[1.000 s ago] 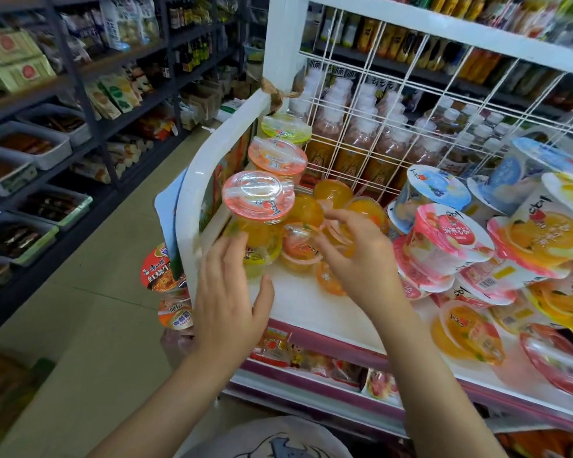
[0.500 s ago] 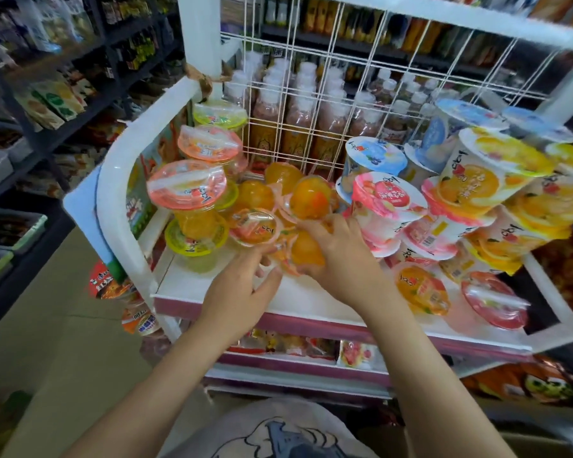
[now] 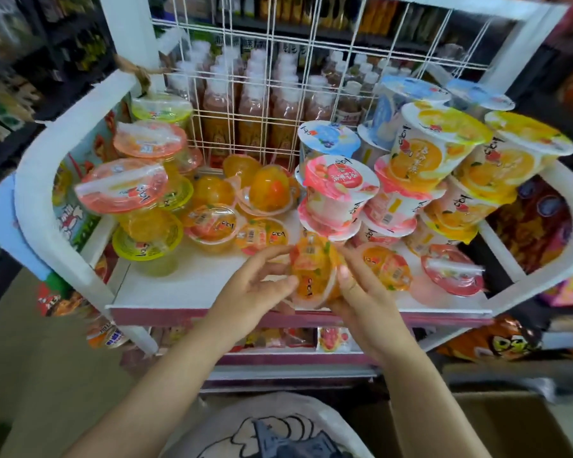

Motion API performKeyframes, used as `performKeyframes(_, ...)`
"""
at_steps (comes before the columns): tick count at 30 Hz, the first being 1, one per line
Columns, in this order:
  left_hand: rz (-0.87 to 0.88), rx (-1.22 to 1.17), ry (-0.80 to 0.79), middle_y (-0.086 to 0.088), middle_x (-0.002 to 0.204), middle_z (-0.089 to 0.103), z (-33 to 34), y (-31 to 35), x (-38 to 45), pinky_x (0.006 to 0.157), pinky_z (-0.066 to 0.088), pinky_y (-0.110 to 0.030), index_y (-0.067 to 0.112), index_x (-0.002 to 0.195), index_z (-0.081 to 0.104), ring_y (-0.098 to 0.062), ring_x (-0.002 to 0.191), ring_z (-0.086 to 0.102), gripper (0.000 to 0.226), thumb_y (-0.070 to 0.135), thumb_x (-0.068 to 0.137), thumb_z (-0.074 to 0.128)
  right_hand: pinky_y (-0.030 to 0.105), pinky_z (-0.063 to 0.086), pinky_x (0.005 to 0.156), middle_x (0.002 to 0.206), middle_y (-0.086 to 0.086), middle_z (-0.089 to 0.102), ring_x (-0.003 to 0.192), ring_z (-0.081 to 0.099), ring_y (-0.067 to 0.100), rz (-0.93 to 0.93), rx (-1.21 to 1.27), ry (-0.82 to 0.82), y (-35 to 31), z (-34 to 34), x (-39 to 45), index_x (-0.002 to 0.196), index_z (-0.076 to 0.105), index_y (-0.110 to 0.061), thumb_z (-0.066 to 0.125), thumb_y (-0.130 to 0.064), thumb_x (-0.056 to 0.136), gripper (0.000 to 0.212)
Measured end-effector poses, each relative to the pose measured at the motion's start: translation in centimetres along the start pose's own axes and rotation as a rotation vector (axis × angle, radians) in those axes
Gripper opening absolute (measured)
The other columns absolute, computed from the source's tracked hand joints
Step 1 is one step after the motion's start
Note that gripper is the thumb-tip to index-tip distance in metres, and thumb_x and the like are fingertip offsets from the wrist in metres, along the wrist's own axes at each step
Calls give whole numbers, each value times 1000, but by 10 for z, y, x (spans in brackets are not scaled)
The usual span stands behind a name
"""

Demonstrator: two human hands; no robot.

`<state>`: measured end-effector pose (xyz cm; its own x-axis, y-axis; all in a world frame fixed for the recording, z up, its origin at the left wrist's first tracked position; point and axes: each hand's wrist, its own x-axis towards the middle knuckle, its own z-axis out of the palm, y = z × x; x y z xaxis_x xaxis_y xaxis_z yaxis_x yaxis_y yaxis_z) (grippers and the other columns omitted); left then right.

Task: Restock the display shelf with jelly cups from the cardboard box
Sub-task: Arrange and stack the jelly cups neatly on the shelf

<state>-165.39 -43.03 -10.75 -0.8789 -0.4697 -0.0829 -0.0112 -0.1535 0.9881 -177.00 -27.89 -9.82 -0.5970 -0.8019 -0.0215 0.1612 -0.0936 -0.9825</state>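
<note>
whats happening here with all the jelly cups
A person is stocking a white display shelf in a shop. Both hands, left hand and right hand, hold a small orange jelly cup near the shelf's front edge. Stacks of other cups already crowd the shelf.

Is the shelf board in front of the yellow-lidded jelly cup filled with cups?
No, the white shelf board in front of the yellow-lidded jelly cup is bare up to the left hand.
</note>
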Motion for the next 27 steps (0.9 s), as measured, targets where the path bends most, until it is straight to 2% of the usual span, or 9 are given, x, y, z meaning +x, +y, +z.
performKeyframes(5, -58, 121, 144, 5, 94, 63, 14, -16, 10, 77, 57, -28, 40, 113, 63, -22, 85, 72, 37, 15, 87, 74, 48, 60, 78, 128, 11, 64, 106, 70, 30, 104, -119, 122, 6, -4, -6, 141, 50, -27, 48, -43, 98, 46)
performKeyframes(8, -70, 126, 192, -4, 101, 67, 21, -21, 10, 80, 60, -37, 33, 122, 63, -25, 76, 73, 43, 13, 86, 75, 59, 58, 69, 96, 16, 74, 77, 73, 36, 162, -363, 224, 9, -14, -5, 135, 55, -30, 46, -39, 103, 35)
performKeyframes(11, -56, 138, 245, -9, 91, 71, 27, -19, 11, 76, 61, -39, 25, 127, 64, -23, 71, 73, 45, 7, 86, 74, 43, 60, 62, 72, 13, 73, 66, 72, 30, 202, -243, 300, 6, -16, -6, 119, 62, -27, 39, -18, 107, 27)
performKeyframes(13, -35, 162, 275, -10, 92, 67, 31, -17, 12, 68, 61, -28, 21, 125, 65, -17, 69, 73, 41, 3, 88, 71, 30, 59, 63, 74, 11, 75, 70, 74, 25, 235, -127, 356, 6, -15, -7, 107, 60, -30, 38, -14, 107, 28)
performKeyframes(15, -29, 144, 298, -9, 94, 63, 34, -18, 13, 64, 59, -22, 20, 125, 64, -16, 67, 73, 41, 1, 90, 69, 32, 61, 70, 88, 13, 76, 78, 75, 26, 216, -107, 375, 10, -15, -7, 111, 59, -28, 44, -17, 105, 19)
performKeyframes(20, -42, 236, 355, -1, 93, 65, 39, -20, 16, 68, 61, -27, 21, 127, 63, -19, 72, 73, 38, 9, 91, 69, 28, 61, 72, 104, 2, 75, 79, 75, 21, 216, -177, 316, 8, -19, -9, 112, 64, -22, 60, -20, 98, 15)
performKeyframes(22, 36, 481, 413, 2, 96, 64, 39, -19, 14, 69, 60, -30, 21, 128, 63, -15, 76, 69, 41, 18, 88, 73, 31, 62, 67, 106, 0, 73, 70, 74, 21, 252, -295, 333, 3, -26, -13, 121, 64, -19, 62, -21, 97, 25)
performKeyframes(24, 222, 872, 469, 2, 105, 61, 42, -14, 9, 64, 54, -27, 21, 124, 63, -14, 78, 61, 42, 26, 84, 77, 35, 60, 60, 95, -5, 73, 60, 70, 21, 198, -459, 359, -3, -36, -21, 110, 68, -24, 62, -23, 96, 15)
performKeyframes(27, 456, 997, 400, -1, 108, 60, 59, -3, 11, 64, 49, -19, 18, 115, 67, -12, 82, 57, 33, 35, 87, 70, 30, 56, 58, 78, -7, 70, 58, 63, 12, -71, -622, 503, -12, -56, -34, 95, 68, -30, 62, -23, 95, 10)
